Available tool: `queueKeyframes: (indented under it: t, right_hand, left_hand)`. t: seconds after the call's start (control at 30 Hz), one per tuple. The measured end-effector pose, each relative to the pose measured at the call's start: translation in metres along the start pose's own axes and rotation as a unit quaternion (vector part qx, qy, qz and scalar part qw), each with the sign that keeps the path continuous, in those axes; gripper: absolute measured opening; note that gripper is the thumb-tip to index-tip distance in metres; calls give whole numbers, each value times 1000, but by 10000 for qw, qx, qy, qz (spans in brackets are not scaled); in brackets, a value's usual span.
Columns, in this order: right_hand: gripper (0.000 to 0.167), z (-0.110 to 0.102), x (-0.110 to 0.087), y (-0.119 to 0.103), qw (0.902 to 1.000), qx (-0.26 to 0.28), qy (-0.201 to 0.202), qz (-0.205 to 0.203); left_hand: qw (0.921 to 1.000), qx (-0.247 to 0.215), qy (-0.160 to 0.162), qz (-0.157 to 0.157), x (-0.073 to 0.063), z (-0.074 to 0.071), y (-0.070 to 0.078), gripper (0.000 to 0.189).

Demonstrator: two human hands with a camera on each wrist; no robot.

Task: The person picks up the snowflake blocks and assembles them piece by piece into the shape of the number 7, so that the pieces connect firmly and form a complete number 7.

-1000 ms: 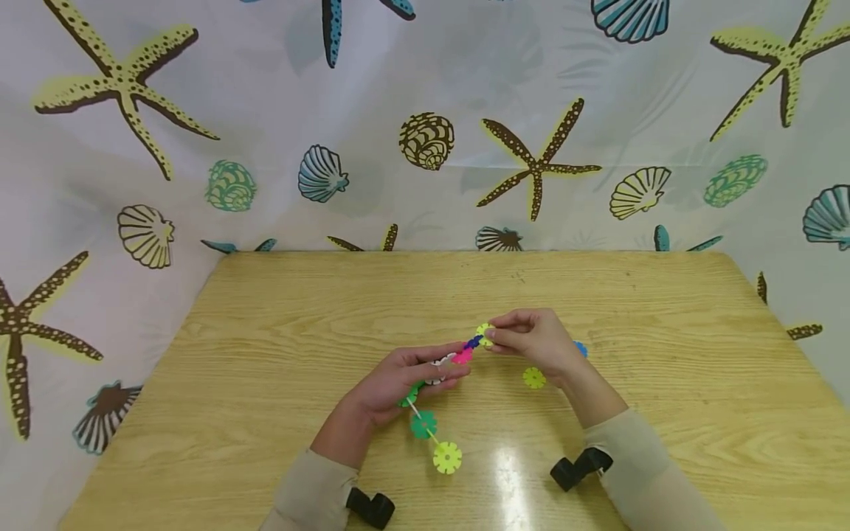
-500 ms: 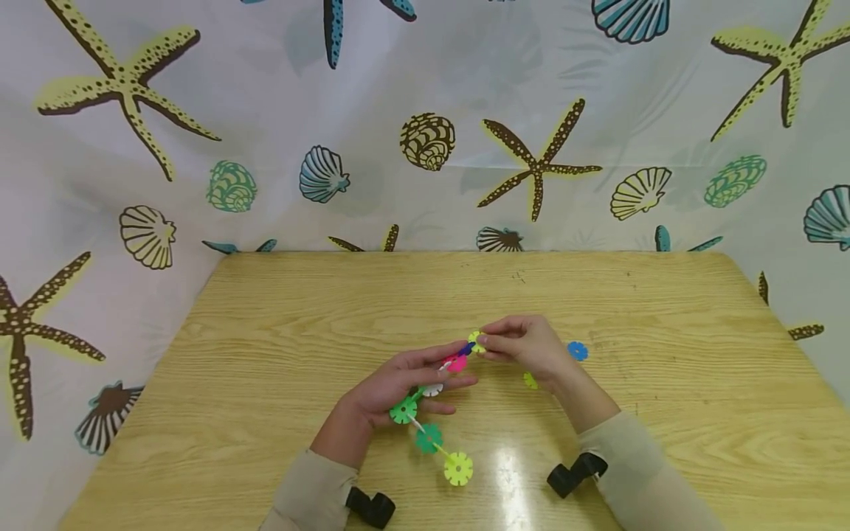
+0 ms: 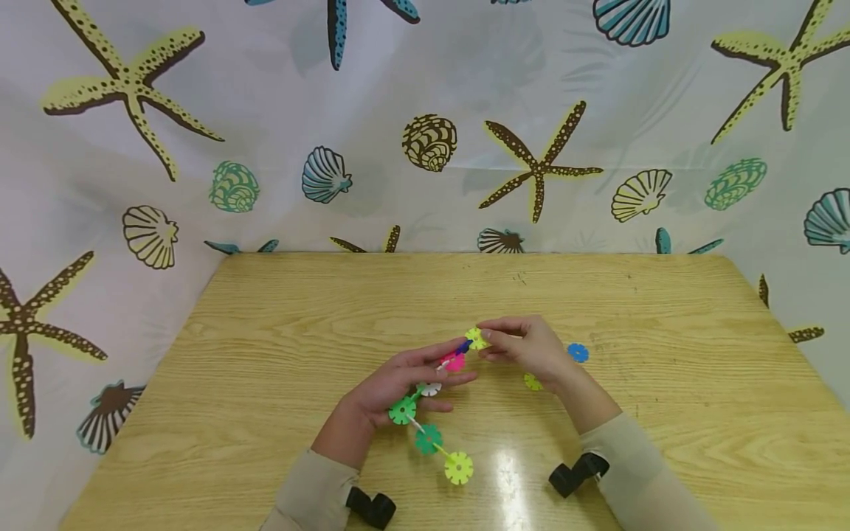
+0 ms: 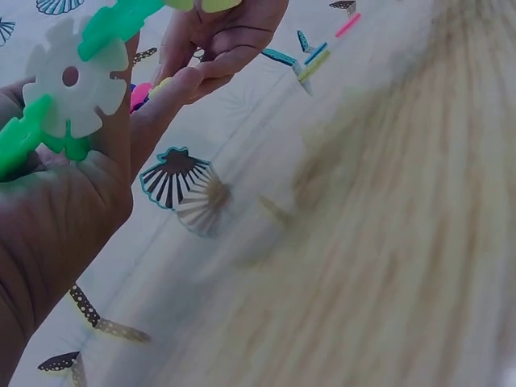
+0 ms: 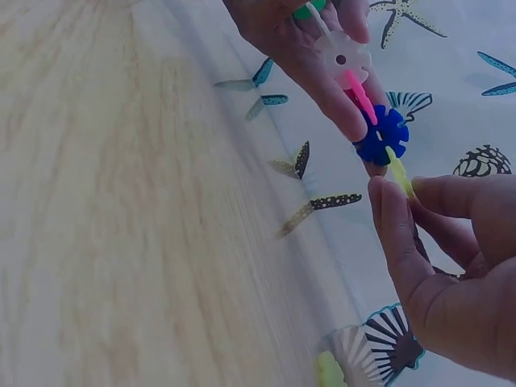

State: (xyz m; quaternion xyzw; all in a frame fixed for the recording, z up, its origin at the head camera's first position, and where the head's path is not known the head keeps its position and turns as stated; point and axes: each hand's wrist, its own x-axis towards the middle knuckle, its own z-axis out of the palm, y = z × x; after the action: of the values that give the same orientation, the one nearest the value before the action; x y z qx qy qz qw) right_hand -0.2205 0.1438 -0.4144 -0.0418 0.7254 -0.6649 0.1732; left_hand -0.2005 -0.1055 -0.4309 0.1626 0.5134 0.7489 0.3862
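A chain of notched plastic snowflake discs runs through my left hand (image 3: 398, 383). Thumb and index finger grip it near the pink disc (image 3: 454, 361), while the other fingers spread out beneath. Green discs (image 3: 402, 411) and a yellow-green end disc (image 3: 458, 468) trail from the palm toward the table front. At the far end, my right hand (image 3: 524, 346) pinches a pale yellow disc (image 3: 475, 338) between thumb and fingers. That disc meets the dark blue disc (image 5: 382, 135) edge to edge, their slots in line. A white disc (image 4: 74, 76) shows above the left palm.
On the wooden table (image 3: 299, 310), a blue disc (image 3: 578, 352) lies right of the right hand. A yellow-green disc (image 3: 533, 381) is partly covered by the right wrist. The left wrist view also shows a pink disc (image 4: 348, 24) edge-on. A shell-and-starfish cloth (image 3: 372, 96) hangs behind.
Both hands shifted slightly, the right a little left and down. The left fingers spread and the chain's tail swung lower toward the front. The loose blue disc came out from behind the right arm.
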Motion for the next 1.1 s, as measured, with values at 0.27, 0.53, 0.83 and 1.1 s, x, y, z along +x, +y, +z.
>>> queueKeyframes:
  t: [0.27, 0.53, 0.83, 1.1]
  right_hand:
    - [43, -17, 0, -2, 9996, -280, -87, -58]
    - [46, -37, -4, -5, 9947, -989, -216, -179]
    - [45, -51, -8, -8, 9907, -1298, -349, -196]
    - [42, -69, -10, -6, 9805, -1877, -497, -314]
  left_hand:
    - [9999, -62, 38, -69, 0, -4, -1, 53]
    - [9999, 5, 122, -69, 1, -5, 0, 53]
    - [9999, 101, 65, 1, 0, -7, 0, 54]
    - [10000, -59, 56, 20, -1, -5, 1, 54]
